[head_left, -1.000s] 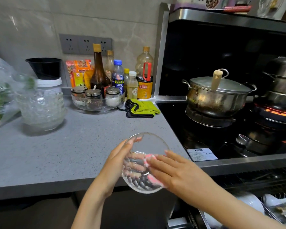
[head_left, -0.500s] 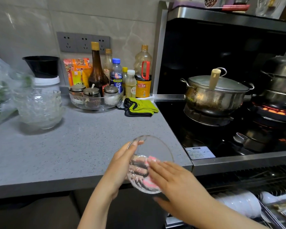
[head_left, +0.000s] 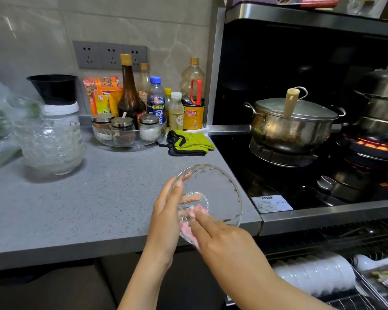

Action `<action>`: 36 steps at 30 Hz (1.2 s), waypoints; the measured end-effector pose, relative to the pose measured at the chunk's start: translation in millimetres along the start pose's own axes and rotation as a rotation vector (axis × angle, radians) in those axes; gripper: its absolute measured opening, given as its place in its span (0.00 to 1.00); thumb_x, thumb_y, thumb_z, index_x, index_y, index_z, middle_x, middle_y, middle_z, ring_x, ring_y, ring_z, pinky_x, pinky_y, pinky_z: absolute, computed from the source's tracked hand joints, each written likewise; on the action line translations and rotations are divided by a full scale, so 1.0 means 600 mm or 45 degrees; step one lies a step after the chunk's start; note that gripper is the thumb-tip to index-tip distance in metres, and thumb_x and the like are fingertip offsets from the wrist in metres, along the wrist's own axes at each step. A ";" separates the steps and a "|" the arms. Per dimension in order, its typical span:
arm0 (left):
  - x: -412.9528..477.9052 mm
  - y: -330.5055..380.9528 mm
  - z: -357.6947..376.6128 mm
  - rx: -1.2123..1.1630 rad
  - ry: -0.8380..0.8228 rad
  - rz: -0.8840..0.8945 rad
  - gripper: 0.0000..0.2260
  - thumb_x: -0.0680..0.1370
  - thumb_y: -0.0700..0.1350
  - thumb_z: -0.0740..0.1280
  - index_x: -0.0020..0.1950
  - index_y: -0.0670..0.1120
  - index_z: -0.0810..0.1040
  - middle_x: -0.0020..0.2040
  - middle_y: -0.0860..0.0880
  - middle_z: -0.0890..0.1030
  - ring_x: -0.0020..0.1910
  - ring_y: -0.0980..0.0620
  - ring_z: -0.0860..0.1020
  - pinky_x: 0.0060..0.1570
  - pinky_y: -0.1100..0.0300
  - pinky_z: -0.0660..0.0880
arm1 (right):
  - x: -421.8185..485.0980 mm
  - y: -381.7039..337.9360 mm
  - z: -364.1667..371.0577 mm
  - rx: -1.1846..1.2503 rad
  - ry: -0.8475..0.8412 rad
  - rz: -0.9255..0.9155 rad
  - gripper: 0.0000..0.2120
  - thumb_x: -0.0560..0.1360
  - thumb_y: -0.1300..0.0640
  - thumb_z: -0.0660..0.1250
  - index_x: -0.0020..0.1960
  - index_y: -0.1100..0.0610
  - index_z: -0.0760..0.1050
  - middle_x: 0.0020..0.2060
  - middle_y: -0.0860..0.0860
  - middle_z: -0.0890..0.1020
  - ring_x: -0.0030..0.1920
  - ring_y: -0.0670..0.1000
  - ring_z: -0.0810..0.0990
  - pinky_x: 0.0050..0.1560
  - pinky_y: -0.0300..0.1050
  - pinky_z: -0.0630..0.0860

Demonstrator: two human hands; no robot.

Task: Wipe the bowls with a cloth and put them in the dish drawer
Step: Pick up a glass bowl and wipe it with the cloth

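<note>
Gripping the glass bowl (head_left: 217, 191) with curled left hand (head_left: 166, 220) fingers, sweep the cloth (head_left: 185, 230) under flat right hand (head_left: 224, 240) fingers across every facet.

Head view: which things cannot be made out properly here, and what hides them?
Pink cloth: mostly under the right hand, distorted through the glass bowl.
Stacked bowls, head view left: blurred, number unclear.
Dish drawer: cut off by the bottom and right edges.
</note>
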State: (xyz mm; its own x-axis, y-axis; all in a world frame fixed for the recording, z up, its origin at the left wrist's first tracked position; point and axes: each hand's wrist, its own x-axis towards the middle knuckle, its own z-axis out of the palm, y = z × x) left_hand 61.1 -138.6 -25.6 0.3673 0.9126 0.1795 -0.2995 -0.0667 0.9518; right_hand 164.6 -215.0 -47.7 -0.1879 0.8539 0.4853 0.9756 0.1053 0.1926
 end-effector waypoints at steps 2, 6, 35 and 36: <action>0.000 -0.001 0.002 -0.009 -0.032 -0.001 0.15 0.75 0.57 0.57 0.57 0.59 0.78 0.47 0.48 0.85 0.47 0.50 0.84 0.45 0.61 0.80 | 0.007 0.004 0.004 0.069 0.065 -0.095 0.32 0.56 0.56 0.82 0.59 0.58 0.80 0.61 0.55 0.80 0.57 0.50 0.82 0.39 0.37 0.80; -0.005 0.004 0.010 -0.006 -0.083 -0.006 0.15 0.78 0.54 0.57 0.62 0.56 0.77 0.54 0.55 0.83 0.54 0.59 0.81 0.51 0.67 0.78 | 0.024 0.018 0.002 -0.046 0.150 -0.018 0.40 0.57 0.46 0.80 0.64 0.65 0.76 0.65 0.61 0.75 0.64 0.57 0.77 0.57 0.50 0.78; 0.035 0.025 -0.011 -1.038 -0.283 -0.391 0.36 0.61 0.57 0.79 0.64 0.42 0.78 0.66 0.42 0.76 0.62 0.44 0.77 0.52 0.50 0.79 | 0.092 0.082 -0.069 2.341 0.041 0.660 0.37 0.56 0.40 0.79 0.60 0.57 0.77 0.52 0.57 0.84 0.51 0.54 0.84 0.47 0.42 0.80; 0.038 0.023 -0.013 -1.085 -0.294 -0.380 0.34 0.59 0.54 0.82 0.61 0.42 0.80 0.64 0.43 0.78 0.61 0.45 0.78 0.52 0.49 0.80 | 0.092 0.084 -0.067 2.281 0.033 0.705 0.40 0.55 0.37 0.79 0.59 0.58 0.77 0.52 0.57 0.84 0.51 0.55 0.84 0.48 0.43 0.80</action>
State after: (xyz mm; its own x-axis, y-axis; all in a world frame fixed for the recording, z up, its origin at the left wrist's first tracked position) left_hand 58.7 -115.6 -10.1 0.6719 0.7353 0.0886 -0.6760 0.5600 0.4790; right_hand 198.6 -182.9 23.1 0.1649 0.9685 0.1866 -0.1386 0.2101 -0.9678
